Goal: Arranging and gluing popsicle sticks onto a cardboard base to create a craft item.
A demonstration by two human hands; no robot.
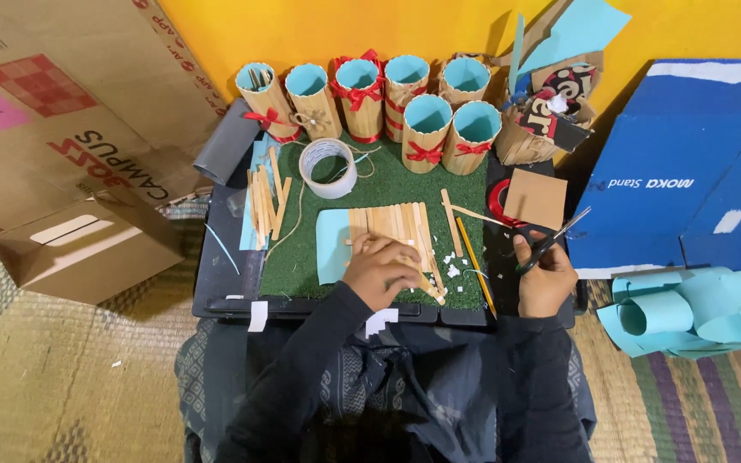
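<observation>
Left hand (381,270) flat on a row of wooden sticks (396,227), fingers spread narrow and pressing down; sticks laid side by side on a pale blue paper sheet (330,244), near the front edge of the bench (216,257), on a green turf mat (388,180). Right hand (546,279) closed around black scissors (555,240), blades parted and pointing up and away toward the right edge; nothing between the blades.

Loose bits around the work: small white scraps (449,261) just right of the stick row, a yellow pencil (473,257) lying slantwise beside them, one stray stick (451,221) tilted off the row's right end. Spare sticks (266,201) piled near the left edge. Tape roll (328,167) behind the row. Finished stick-clad cups (426,129) with red ribbons lined along the back edge. Red ring (497,201) and brown card square (535,197) toward the right edge.

Judgement for doing this step well: keep the left palm spread across several sticks at once, not one, so none slides out of line. Keep scissor tips angled away from the pressing fingers. Cut square to the stick ends, close to the row's right side, with scraps and pencil brushed aside first. Whether the sticks are already glued to the paper: cannot tell.
</observation>
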